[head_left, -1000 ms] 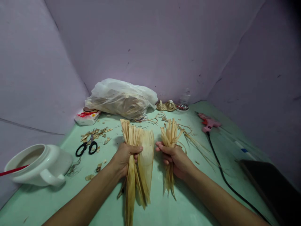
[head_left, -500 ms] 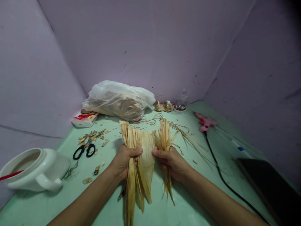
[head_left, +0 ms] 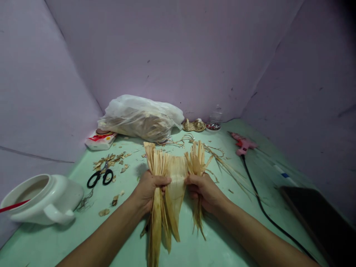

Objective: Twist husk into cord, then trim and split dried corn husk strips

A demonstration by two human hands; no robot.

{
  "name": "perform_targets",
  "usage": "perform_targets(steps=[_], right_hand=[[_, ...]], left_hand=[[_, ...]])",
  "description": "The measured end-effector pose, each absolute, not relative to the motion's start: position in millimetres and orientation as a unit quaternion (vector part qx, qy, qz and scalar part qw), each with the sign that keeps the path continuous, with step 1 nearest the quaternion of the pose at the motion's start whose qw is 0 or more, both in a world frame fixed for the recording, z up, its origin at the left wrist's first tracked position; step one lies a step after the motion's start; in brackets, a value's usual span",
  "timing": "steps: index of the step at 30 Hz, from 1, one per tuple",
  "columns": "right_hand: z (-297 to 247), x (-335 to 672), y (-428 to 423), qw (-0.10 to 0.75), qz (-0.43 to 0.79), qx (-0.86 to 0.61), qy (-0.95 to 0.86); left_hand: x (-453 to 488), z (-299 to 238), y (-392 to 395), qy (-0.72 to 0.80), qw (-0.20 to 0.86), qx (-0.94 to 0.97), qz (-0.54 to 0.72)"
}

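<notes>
Dried corn husks (head_left: 156, 222) hang from my left hand (head_left: 148, 187), which is closed around them with the thumb pressed on top. Their gathered, frilled upper ends stand above the fist and the long tails reach down towards me. Between my hands a wide, flat husk (head_left: 176, 178) is spread out; the left thumb lies at one edge and the right thumb and fingers pinch the other. My right hand (head_left: 204, 187) is also closed round a bundle of shredded husk strips (head_left: 197, 157), with ragged ends above and below. The fingers under the husks are partly hidden.
Scissors (head_left: 104, 174) lie among husk scraps at left, near a white pot (head_left: 62, 200). A plastic bag (head_left: 141, 118) sits at the back beside a woven piece (head_left: 194, 125). At right are a pink glue gun (head_left: 244, 144) with its black cord and a dark flat object (head_left: 311, 215).
The flat husk's right edge has come up against my right thumb and fingers, where a small gap showed before. Both hands have shifted very slightly to the right.
</notes>
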State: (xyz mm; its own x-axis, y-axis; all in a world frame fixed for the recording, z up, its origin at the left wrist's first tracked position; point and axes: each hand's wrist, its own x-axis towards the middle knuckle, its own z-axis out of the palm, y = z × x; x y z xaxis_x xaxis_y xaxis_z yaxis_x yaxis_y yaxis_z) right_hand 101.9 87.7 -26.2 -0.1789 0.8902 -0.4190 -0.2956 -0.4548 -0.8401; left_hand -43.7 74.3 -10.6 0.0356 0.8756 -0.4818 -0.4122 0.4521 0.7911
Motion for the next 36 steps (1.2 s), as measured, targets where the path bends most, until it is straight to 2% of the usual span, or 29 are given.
perform_targets(steps=[12, 19, 24, 36], right_hand=[[-27.6, 104.8, 90.8, 0.427, 0.695, -0.501, -0.289], [-20.3, 104.5, 86.3, 0.394, 0.714, -0.461, -0.351], [-24.3, 103.3, 83.1, 0.374, 0.721, -0.437, -0.387], [-28.1, 98.7, 78.6, 0.388, 0.685, -0.436, -0.436]], left_hand=[[-48.1, -7.6, 75.6, 0.518, 0.665, 0.251, 0.476], [-48.4, -8.0, 72.4, 0.417, 0.737, 0.262, 0.463], [-43.2, -9.2, 69.4, 0.382, 0.750, 0.287, 0.458], [-37.1, -13.7, 69.2, 0.467, 0.690, 0.291, 0.470]])
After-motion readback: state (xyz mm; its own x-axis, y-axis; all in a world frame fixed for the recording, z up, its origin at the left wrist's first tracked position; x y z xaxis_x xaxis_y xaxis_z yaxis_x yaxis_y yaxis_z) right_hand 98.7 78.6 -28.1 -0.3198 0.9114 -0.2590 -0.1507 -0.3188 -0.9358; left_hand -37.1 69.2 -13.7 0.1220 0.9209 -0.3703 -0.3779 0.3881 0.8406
